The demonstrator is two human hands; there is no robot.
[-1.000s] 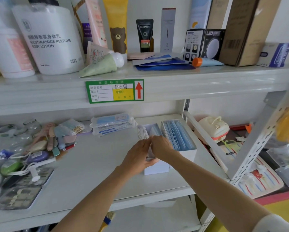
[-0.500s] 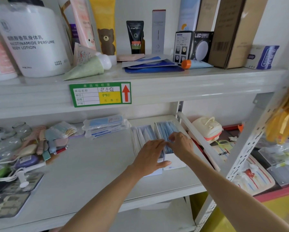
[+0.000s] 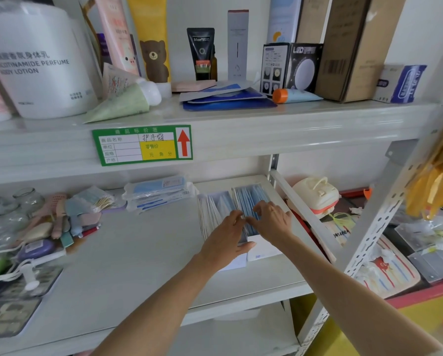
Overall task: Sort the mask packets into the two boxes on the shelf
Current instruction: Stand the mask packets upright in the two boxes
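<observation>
Two white open boxes stand side by side on the middle shelf. The left box (image 3: 237, 262) holds white-edged mask packets (image 3: 214, 208); the right box (image 3: 264, 250) is packed with blue mask packets (image 3: 248, 196). My left hand (image 3: 225, 240) lies over the front of the left box, fingertips at the gap between the boxes. My right hand (image 3: 273, 219) rests on the blue packets, fingers pinching their top edges. Both hands' fingertips nearly meet. A stack of wrapped mask packets (image 3: 158, 192) lies at the shelf's back, left of the boxes.
Toiletries, combs and glass jars (image 3: 27, 199) crowd the shelf's left end. A slanted metal brace (image 3: 302, 214) borders the boxes on the right. The upper shelf (image 3: 241, 129) carries lotion, tubes and cartons. A cream toy (image 3: 315, 192) lies beyond the brace.
Both hands shifted from the front of the left box to the right, onto the blue packets in the right box. The camera view swung slightly to the right.
</observation>
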